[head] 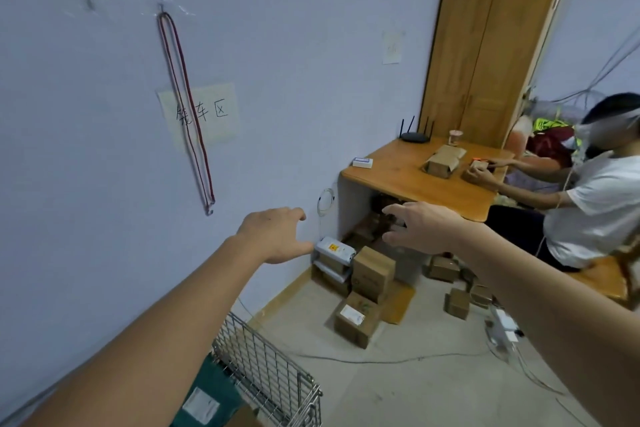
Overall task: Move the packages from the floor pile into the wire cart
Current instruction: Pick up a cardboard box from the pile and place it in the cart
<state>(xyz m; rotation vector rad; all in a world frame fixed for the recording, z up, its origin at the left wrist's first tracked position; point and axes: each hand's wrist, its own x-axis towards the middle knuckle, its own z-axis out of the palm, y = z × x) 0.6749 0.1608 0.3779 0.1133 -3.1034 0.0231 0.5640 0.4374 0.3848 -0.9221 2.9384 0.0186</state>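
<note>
Packages (372, 272) stacked in a floor pile against the wall, just beyond and below both sets of fingers. Left hand (277, 236) spread and empty, fingers (298, 213) loosely extended, thumb tip close over a grey mailer (334, 248) on top of the stack. Right hand (420, 227) likewise open, gripping nothing, reaching toward the same stack from the other side. Further out from the fingers, more small cartons (457, 303) scattered over the floor and under the tabletop (408, 180). Back toward the elbows, wire cart (273, 371) low in view, holding a dark green parcel (207, 395) with a white label. Task judged early: at least one parcel loaded, most of the pile left. Handwritten sheet (202, 113) on the wall: "车区" legible, first character unclear. Parcel label print too small to read.
</note>
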